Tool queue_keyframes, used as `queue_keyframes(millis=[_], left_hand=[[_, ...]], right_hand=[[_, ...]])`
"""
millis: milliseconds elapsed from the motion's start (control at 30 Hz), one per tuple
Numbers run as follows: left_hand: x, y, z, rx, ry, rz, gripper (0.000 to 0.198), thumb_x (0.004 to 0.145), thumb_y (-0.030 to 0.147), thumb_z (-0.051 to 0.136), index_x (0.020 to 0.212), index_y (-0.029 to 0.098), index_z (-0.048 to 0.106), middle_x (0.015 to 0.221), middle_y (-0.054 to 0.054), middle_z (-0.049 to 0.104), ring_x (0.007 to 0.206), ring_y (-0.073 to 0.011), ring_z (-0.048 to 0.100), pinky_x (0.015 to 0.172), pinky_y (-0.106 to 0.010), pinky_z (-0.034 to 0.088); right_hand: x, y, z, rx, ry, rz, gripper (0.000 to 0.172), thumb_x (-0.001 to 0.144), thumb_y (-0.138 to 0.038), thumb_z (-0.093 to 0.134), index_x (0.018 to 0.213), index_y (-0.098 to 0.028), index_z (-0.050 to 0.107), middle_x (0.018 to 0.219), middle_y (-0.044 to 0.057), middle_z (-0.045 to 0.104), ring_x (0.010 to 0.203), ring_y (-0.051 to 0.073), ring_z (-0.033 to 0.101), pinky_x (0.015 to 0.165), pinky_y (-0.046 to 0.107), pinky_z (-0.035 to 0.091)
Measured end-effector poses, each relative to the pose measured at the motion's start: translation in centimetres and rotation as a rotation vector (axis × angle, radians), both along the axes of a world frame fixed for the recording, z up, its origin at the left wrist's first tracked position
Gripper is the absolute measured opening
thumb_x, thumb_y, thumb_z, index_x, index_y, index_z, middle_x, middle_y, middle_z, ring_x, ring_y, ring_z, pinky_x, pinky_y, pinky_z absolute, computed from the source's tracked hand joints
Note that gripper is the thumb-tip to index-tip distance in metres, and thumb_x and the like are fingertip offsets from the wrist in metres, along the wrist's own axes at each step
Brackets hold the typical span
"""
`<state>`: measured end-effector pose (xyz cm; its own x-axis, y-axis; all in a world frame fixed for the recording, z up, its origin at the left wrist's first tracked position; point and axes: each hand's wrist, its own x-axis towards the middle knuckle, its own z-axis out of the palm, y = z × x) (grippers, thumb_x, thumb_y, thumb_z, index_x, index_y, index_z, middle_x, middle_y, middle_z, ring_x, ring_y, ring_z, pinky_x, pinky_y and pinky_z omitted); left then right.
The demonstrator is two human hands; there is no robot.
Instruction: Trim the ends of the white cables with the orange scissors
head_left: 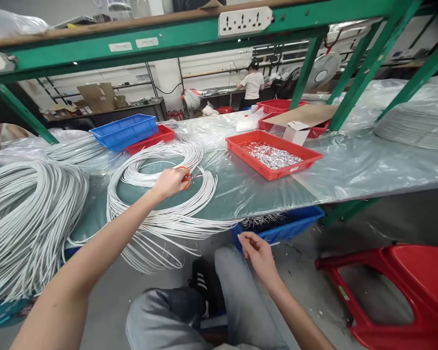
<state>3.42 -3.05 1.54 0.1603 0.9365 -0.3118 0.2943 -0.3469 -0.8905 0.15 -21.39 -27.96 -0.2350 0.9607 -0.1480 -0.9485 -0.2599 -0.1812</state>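
Note:
My left hand [170,182] is closed around the orange handles of a pair of scissors [187,179], just above a coil of white cable [160,214] on the table. Below the table's front edge, my right hand [257,250] has its thumb and fingers pressed together. A tiny white bit shows at its fingertips, too small to name. Loose cable ends from the coil hang over the edge, running toward that hand. Behind and below it stands a blue bin [299,226] with cut wire pieces inside.
A red tray [237,146] of small shiny metal parts stands on the plastic-covered table [350,170]. A large cable bundle [32,218] lies at left. Blue [126,131] and red trays sit behind the coil. A red stool [390,272] is at right. A person [253,82] works far back.

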Motion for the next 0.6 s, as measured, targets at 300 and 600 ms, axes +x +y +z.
queue_keyframes(millis=[300, 600], left_hand=[[-0.2, -8.3, 8.1, 0.372, 0.054, 0.068, 0.027, 0.093, 0.037, 0.052, 0.084, 0.014, 0.063, 0.072, -0.001, 0.063, 0.065, -0.014, 0.057, 0.066, -0.029, 0.045], [0.1, -12.2, 9.5, 0.41, 0.179, 0.221, 0.027, 0.092, 0.041, 0.056, 0.087, 0.015, 0.064, 0.076, -0.001, 0.065, 0.07, -0.0147, 0.061, 0.07, -0.031, 0.05]], right_hand=[[5.5, 15.5, 11.0, 0.583, -0.498, -0.396, 0.016, 0.082, -0.023, 0.06, 0.072, -0.015, 0.068, 0.062, 0.001, 0.06, 0.06, 0.013, 0.05, 0.06, 0.023, 0.034], [4.9, 21.6, 12.1, 0.634, -0.558, -0.453, 0.019, 0.082, -0.024, 0.061, 0.071, -0.012, 0.071, 0.067, 0.006, 0.067, 0.064, 0.016, 0.056, 0.063, 0.025, 0.035]])
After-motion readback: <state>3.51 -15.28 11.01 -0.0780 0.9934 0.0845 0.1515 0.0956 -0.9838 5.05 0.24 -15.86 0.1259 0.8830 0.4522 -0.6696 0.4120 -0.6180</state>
